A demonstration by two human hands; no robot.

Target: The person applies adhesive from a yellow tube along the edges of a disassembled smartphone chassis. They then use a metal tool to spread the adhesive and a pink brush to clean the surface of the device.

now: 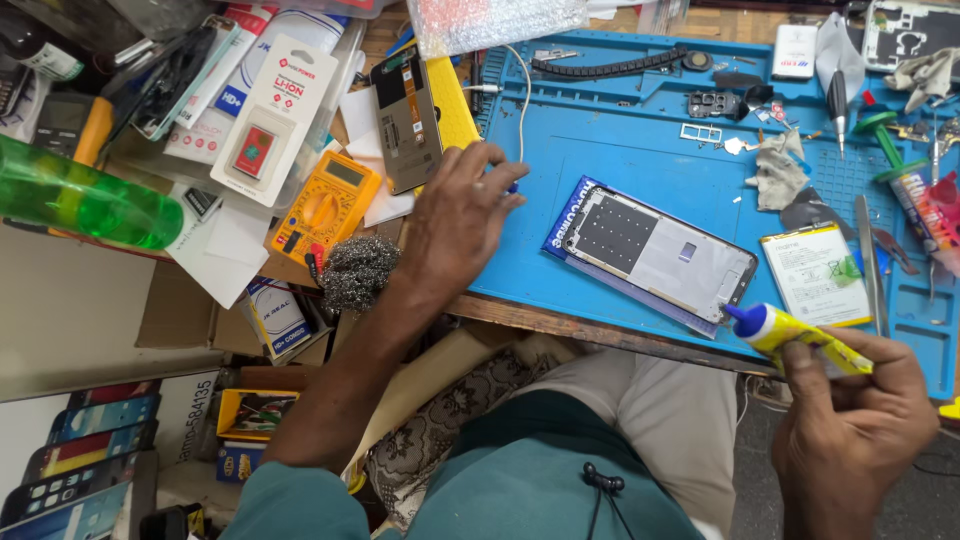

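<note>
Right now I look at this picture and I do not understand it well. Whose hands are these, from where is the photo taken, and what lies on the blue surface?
There is no machine here. One person works with bare hands, and a camera worn on the head looks down, so you see the arms and lap from above.

The left hand rests at the left edge of the blue mat, fingers on something small and blue that I cannot identify. The right hand holds a yellow tube with a blue tip, just off the near edge of the table.

In the middle of the mat lies an opened phone frame. To its right lies a flat battery, then tweezers. Small parts, cloth scraps and screwdrivers lie further back.

Left of the mat are a yellow meter, a ball of steel wool and a green bottle.
</note>
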